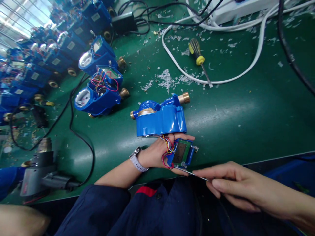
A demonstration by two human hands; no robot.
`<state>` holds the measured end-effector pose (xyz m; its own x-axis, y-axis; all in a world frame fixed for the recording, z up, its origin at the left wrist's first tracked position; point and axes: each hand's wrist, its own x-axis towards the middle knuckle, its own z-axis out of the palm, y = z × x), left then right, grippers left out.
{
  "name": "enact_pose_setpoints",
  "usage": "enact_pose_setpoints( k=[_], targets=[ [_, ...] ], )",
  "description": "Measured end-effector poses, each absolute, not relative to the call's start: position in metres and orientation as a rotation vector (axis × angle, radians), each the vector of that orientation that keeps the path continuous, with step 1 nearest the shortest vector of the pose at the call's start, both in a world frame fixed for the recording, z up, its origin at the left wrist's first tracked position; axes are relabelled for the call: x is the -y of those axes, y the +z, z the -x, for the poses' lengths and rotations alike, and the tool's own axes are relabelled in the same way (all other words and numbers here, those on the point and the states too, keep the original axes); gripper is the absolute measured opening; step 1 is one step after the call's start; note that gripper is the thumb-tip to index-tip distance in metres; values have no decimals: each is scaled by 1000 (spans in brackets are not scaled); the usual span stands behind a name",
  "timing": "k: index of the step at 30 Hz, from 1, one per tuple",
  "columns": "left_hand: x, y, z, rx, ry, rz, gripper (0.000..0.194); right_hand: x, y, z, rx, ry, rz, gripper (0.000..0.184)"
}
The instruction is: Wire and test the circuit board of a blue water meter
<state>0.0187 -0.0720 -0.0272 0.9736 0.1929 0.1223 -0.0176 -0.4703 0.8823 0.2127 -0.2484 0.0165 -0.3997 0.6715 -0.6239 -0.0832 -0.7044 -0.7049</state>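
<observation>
My left hand (157, 152), with a watch on its wrist, is closed around a small display circuit board (180, 152) in a blue frame. Coloured wires (168, 147) run from the board towards a blue water meter (161, 121), which lies on its side just beyond the hand and has brass threaded ends. A thin metal tool (197, 176) is pinched in my right hand (231, 185); its tip meets the lower left edge of the board. The grip end of that tool is hidden by the fingers, so its exact kind does not show.
A yellow-black screwdriver (197, 52) lies by a white cable (236, 78) among paper scraps. Two open blue meters (103, 98) stand left, with many more behind. A heat gun (40, 173) and black cord (92, 157) lie at lower left. A power strip (241, 9) is at the back.
</observation>
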Motion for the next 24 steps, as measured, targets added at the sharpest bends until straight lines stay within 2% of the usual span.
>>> enact_pose_setpoints(
  k=[3, 6, 8, 10, 14, 17, 21, 24],
  targets=[
    [73, -22, -21, -184, 215, -2028, 76, 258, 17, -208, 1433, 1494, 1509, 38],
    [73, -19, -22, -218, 220, -2012, 78, 272, 9, -202, 1917, 766, 1503, 58],
    [73, -18, -22, -231, 212, -2019, 79, 279, 3, -200, 2012, 568, 1515, 66],
    [73, -18, -22, -230, 197, -2031, 79, 280, 2, -201, 1973, 649, 1529, 62],
    [72, -19, -21, -197, 161, -2057, 80, 271, 17, -209, 1719, 1183, 1610, 39],
    [71, -23, -20, -162, 201, -2080, 84, 266, 24, -218, 1529, 1488, 1623, 35],
    [70, -28, -19, -96, 232, -2089, 77, 262, 20, -231, 1571, 1506, 1604, 36],
    [70, -27, -18, -117, 166, -2063, 82, 252, 22, -240, 1672, 1512, 1576, 38]
  ],
)
